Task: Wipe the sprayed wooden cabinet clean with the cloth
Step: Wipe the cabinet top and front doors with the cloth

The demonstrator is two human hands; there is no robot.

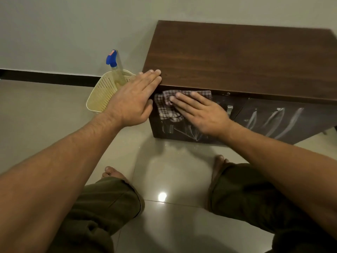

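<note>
A low dark brown wooden cabinet [237, 59] stands against the wall, its glossy front doors printed with pale leaf shapes. A checked brown and white cloth [165, 105] lies flat against the upper left of the front door. My right hand [200, 114] presses it there with straight fingers. My left hand [135, 99] rests flat on the cabinet's front left corner, fingertips on the top edge, thumb down the side.
A cream perforated plastic basket [102, 95] stands on the floor left of the cabinet, holding a spray bottle [114, 66] with a blue trigger head. A metal door handle [229, 110] sits right of my right hand. Glossy floor tiles [164, 170] lie under my knees and bare feet.
</note>
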